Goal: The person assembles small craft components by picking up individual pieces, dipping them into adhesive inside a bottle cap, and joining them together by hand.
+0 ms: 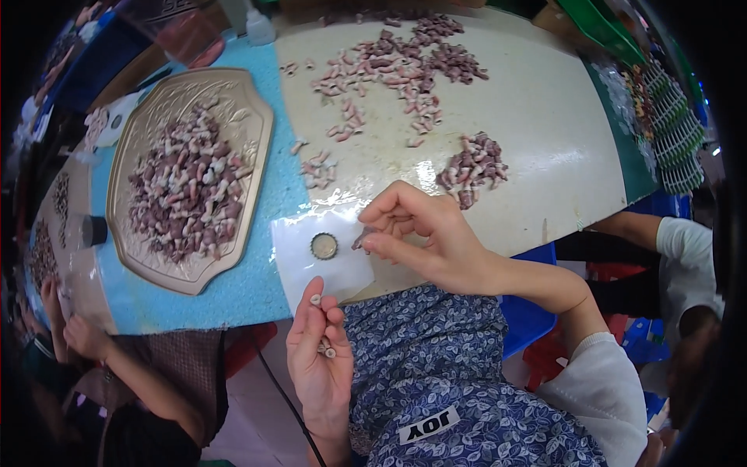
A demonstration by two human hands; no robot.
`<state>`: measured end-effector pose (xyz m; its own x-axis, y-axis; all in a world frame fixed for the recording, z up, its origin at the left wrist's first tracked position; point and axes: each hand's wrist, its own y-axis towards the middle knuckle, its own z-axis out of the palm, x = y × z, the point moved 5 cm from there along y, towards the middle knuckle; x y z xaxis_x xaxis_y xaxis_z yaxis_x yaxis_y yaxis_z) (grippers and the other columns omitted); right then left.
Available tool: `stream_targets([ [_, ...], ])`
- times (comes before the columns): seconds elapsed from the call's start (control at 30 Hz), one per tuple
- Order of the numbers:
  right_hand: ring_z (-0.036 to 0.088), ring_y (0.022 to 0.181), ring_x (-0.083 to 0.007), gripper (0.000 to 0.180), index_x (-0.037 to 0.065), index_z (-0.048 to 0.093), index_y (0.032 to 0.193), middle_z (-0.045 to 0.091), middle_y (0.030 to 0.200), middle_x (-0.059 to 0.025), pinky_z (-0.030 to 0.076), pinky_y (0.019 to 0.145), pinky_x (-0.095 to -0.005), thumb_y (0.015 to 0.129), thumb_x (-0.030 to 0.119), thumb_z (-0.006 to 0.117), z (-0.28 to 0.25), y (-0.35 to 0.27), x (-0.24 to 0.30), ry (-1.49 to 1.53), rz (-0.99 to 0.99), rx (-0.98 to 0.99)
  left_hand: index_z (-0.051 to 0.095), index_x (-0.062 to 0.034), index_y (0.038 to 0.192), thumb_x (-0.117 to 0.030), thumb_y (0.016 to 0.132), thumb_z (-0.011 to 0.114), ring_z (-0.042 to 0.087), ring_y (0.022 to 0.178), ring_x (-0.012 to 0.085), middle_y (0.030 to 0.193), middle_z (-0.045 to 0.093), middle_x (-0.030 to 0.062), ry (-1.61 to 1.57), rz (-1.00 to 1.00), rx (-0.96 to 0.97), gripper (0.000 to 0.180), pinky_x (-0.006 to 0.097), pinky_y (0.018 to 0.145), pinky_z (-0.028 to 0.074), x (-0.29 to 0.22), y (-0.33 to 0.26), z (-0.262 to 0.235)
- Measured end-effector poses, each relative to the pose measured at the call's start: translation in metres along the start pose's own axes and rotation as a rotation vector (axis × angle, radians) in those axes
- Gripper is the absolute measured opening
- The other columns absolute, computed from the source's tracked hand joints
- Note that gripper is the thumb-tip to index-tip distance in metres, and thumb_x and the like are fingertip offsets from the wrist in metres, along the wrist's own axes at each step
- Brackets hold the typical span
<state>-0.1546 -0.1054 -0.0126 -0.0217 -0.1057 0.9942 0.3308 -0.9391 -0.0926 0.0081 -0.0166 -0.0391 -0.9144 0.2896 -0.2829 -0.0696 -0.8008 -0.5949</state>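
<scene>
My left hand (pixel 319 350) is closed around several small pieces. One round pale end (pixel 315 300) shows between thumb and forefinger, and more pieces (pixel 327 350) sit against the curled fingers. Over the table edge, my right hand (pixel 420 233) pinches a small purplish piece (pixel 362 238) between thumb and forefinger. Between the two hands, a crimped bottle cap (pixel 324 246) with a pale filling lies on a white sheet (pixel 292 241). Just beyond my right hand is a small pile of purple pieces (pixel 475 167).
To the left, a gold tray (pixel 261 117) holds a heap of purple, pink and white pieces (pixel 191 187). Loose pieces (pixel 381 66) spread across the far table. A white bottle (pixel 259 27) stands at the back. Other people's arms (pixel 132 366) are at left and right.
</scene>
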Motion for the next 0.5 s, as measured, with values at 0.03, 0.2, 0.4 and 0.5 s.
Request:
stream_targets([
  [0.03, 0.059, 0.068, -0.0086, 0.011, -0.002, 0.058, 0.092, 0.062, 0.080, -0.0065, 0.048, 0.058, -0.0217, 0.085, 0.003, 0.064, 0.004, 0.003, 0.005, -0.221, -0.173, -0.006, 0.050, 0.0065, 0.118, -0.008, 0.095, 0.050, 0.061, 0.085, 0.0139, 0.099, 0.062, 0.0141, -0.005, 0.012, -0.009, 0.027, 0.017, 0.066, 0.055, -0.002, -0.002, -0.001],
  [0.2, 0.058, 0.065, -0.0129, 0.013, -0.001, 0.055, 0.088, 0.058, 0.079, -0.0083, 0.048, 0.057, -0.0249, 0.080, -0.002, 0.065, 0.020, 0.014, 0.008, -0.496, -0.353, 0.114, 0.053, 0.0028, 0.109, -0.010, 0.095, 0.050, 0.060, 0.072, 0.0096, 0.090, 0.063, 0.0078, 0.027, 0.003, -0.095, 0.018, 0.014, 0.062, 0.052, -0.006, -0.002, -0.012],
  [0.4, 0.056, 0.068, -0.0253, 0.019, 0.000, 0.052, 0.085, 0.052, 0.079, -0.0102, 0.046, 0.055, -0.0331, 0.070, -0.006, 0.063, 0.027, 0.017, 0.012, -0.721, -0.603, 0.170, 0.051, 0.0003, 0.102, -0.012, 0.097, 0.048, 0.032, 0.051, 0.0028, 0.070, 0.044, -0.0026, -0.083, -0.076, 0.108, 0.014, 0.016, 0.039, 0.026, -0.008, 0.005, -0.007],
  [0.5, 0.054, 0.068, -0.0276, 0.021, 0.000, 0.051, 0.084, 0.049, 0.079, -0.0108, 0.046, 0.056, -0.0352, 0.067, -0.006, 0.063, 0.031, 0.020, 0.013, -0.811, -0.634, 0.212, 0.055, 0.0015, 0.102, -0.011, 0.094, 0.055, 0.030, 0.050, 0.0008, 0.067, 0.045, -0.0044, 0.043, -0.025, 0.109, 0.015, 0.018, 0.042, 0.019, -0.010, 0.003, -0.007],
])
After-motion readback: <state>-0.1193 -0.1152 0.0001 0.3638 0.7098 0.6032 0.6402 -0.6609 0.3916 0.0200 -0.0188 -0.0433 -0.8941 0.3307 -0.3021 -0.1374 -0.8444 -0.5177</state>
